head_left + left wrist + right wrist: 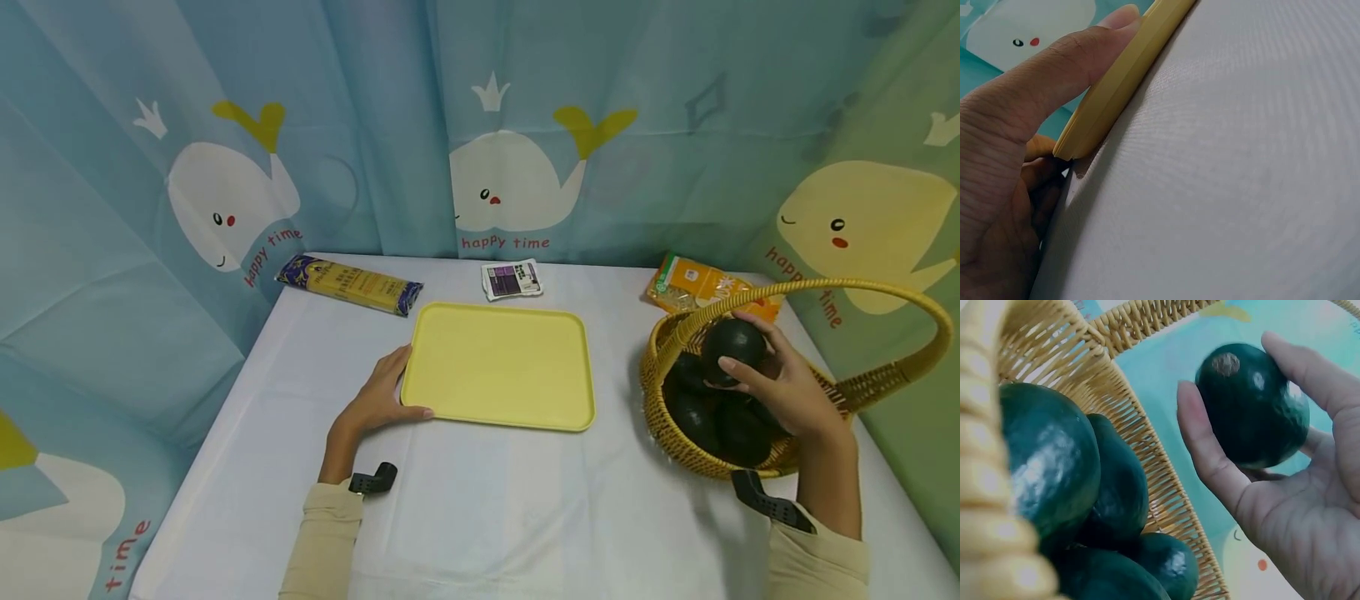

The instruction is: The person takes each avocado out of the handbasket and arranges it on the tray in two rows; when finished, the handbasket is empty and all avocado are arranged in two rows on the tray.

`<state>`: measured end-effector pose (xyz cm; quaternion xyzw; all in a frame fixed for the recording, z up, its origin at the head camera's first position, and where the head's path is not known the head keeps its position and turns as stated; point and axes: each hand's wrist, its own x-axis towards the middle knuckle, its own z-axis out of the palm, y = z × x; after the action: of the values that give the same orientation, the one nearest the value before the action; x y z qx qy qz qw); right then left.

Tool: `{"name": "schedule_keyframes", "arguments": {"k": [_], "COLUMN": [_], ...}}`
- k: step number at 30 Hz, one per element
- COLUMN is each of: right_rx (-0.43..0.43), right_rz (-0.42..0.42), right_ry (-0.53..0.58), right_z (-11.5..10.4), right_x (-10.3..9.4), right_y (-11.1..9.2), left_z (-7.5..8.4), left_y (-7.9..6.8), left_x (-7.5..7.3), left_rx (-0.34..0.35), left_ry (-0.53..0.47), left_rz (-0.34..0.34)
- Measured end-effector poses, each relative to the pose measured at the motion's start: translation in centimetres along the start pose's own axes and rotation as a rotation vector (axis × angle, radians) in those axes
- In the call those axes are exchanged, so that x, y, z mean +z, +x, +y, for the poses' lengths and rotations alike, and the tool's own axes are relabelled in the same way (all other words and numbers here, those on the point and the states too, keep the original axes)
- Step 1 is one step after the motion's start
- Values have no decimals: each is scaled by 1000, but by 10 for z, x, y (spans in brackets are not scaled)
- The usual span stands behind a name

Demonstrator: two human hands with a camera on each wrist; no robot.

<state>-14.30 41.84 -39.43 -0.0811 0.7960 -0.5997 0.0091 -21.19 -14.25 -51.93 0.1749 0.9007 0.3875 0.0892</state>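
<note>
A dark green avocado [729, 346] sits in the grasp of the person's right hand [795, 396], thumb on one side and fingers round the other, over the mouth of a wicker basket [662, 427]. More avocados [693, 418] lie piled inside it, below the one being held (that one shows a pale brown scar in the wrist view). Across from it, the left hand [381, 396] holds the near left corner of a yellow tray [498, 367], thumb along the near edge, fingers against the left side. Behind the tray are a blue-and-yellow packet [348, 283] and a small purple-and-white packet [512, 280]; an orange packet [701, 283] lies just behind the basket. White cloth covers the table [465, 508], and whale-printed curtains [390, 125] hang round it.
</note>
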Motion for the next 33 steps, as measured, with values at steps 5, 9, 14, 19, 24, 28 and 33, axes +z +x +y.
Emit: {"name": "schedule_keyframes", "arguments": {"k": [5,9,14,19,24,28,33], "right_rx": [-26,-104,-251,-316,-334,-293,-268], "right_rz": [-12,-85,-231,-323,-416,-499,-606], "right_ry": [-245,-87,146,188,155,136,102], "right_z": [-4,-6,-8,-14,-25,-35,-46], "right_x": [5,9,11,16,25,38,60], "right_y": [-14,-22,-28,-33,-34,-30,-21], "left_z": [-1,-1,-2,-2,0,-1,-3], "left_y": [0,-1,1,1,1,1,2], "left_x": [0,0,0,0,-1,-1,0], "left_rx": [-6,-13,-17,-22,-30,-35,-34], "left_ry": [-4,3,5,-2,1,6,10], "left_rz": [0,-4,-3,1,-4,-5,-4]}}
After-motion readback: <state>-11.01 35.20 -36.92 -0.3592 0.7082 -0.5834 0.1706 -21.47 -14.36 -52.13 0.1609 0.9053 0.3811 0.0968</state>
